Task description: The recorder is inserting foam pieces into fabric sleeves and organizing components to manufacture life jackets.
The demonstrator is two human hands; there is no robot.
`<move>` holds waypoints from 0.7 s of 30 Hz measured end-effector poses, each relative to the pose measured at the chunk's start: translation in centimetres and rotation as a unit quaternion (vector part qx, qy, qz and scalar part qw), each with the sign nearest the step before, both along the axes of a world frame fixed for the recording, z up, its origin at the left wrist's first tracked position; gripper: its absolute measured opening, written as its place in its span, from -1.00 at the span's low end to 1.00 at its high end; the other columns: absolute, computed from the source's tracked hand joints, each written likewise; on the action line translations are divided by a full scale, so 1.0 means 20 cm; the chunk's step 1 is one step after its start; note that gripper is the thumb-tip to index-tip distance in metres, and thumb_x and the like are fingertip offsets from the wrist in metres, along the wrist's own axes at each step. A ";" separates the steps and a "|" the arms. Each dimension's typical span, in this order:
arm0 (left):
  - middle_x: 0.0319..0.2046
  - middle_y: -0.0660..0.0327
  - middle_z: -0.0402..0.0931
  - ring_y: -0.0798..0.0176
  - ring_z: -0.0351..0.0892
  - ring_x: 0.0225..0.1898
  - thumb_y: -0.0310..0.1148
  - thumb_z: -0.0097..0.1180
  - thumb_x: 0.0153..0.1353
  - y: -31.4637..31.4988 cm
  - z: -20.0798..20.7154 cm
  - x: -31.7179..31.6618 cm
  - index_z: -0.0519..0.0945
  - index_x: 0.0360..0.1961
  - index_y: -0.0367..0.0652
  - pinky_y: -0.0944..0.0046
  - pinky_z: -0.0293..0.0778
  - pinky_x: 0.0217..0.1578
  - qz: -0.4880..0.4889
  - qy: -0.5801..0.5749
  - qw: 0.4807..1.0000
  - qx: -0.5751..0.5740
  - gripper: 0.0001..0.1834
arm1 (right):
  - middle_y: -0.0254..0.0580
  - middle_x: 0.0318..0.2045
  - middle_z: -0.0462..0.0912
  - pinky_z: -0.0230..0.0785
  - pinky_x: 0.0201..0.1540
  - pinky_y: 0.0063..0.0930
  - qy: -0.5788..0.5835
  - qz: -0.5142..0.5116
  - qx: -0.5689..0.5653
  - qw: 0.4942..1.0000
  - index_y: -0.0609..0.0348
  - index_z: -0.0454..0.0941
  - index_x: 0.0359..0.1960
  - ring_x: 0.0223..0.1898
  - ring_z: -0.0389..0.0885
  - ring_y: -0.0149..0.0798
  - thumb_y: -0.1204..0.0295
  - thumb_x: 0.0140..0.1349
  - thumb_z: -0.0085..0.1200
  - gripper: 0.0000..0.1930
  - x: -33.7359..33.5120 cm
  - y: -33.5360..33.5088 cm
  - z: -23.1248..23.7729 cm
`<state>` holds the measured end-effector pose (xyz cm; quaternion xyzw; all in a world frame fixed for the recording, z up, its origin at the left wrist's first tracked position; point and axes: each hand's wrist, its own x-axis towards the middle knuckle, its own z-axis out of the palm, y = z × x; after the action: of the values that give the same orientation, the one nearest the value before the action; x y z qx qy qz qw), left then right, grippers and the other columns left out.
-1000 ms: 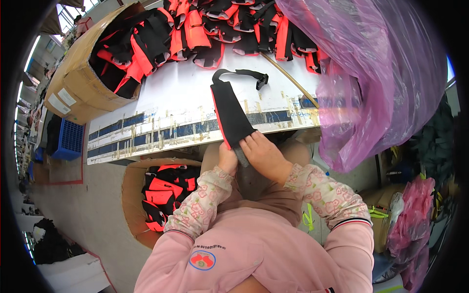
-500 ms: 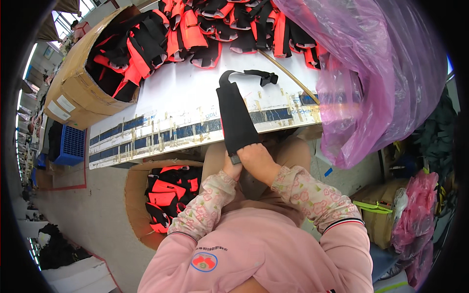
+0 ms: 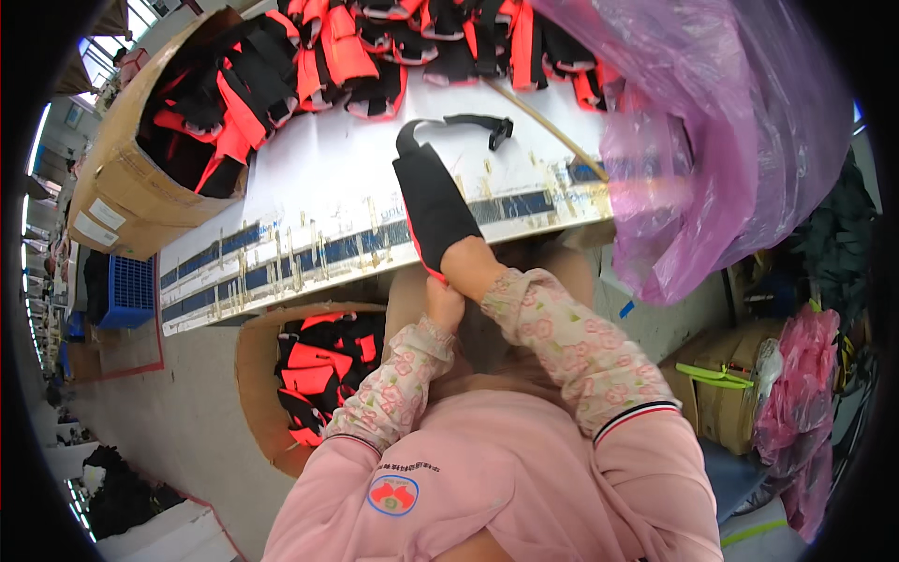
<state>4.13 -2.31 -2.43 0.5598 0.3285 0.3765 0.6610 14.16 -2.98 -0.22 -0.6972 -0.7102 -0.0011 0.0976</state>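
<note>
A black fabric belt piece with an orange-red edge lies slantwise over the table's near edge. From its far end runs a narrow black strap, curling right to a black plastic buckle on the table. My right hand is closed round the near end of the belt piece, its back turned up. Just below and to the left, my left hand is closed at the same near end, by the red edge; its fingertips are hidden.
Black and orange-red pieces are heaped along the back of the white table. A cardboard box of them stands at the left, another box below the table. A wooden stick and purple plastic sheeting are at the right.
The near end of the belt piece has turned, so more of its red edge shows. My right hand has moved up slightly over it; a grey tab by my left hand is now out of sight.
</note>
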 end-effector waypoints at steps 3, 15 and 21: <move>-0.18 0.13 0.54 0.25 0.51 -0.13 -0.49 0.03 0.10 0.07 -0.02 -0.08 0.48 -0.10 -0.31 0.26 0.41 -0.15 0.015 0.027 0.999 0.015 -0.70 | -0.05 -0.61 0.58 0.44 -0.46 -0.24 0.026 0.008 0.025 0.999 0.07 0.61 -0.67 -0.52 0.60 -0.08 0.43 -0.20 0.09 -0.94 -0.10 0.08 0.11; -0.10 0.15 0.49 0.25 0.48 -0.10 -0.51 -0.04 0.19 -0.03 0.14 -0.18 0.42 0.00 -0.24 0.25 0.44 -0.13 -0.038 -0.022 0.986 -0.161 -0.68 | 0.09 -0.38 0.60 0.45 -0.28 -0.24 0.097 -0.004 -0.137 0.986 0.19 0.59 -0.34 -0.35 0.61 -0.03 0.49 0.04 -0.08 -0.80 -0.20 -0.17 0.40; -0.17 0.15 0.52 0.27 0.57 -0.32 -0.44 -0.09 0.24 0.02 0.17 -0.12 0.41 0.01 -0.15 0.35 0.49 -0.36 -0.024 -0.069 0.969 -0.237 -0.70 | 0.06 -0.51 0.60 0.46 -0.39 -0.19 0.148 0.072 -0.169 0.972 0.24 0.62 -0.54 -0.43 0.61 0.02 0.47 -0.07 0.02 -0.86 -0.08 -0.04 0.40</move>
<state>1.66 -1.83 1.06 0.3674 0.3484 0.3093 0.8050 12.50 -3.69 7.71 -0.6428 -0.7265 0.2286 0.0822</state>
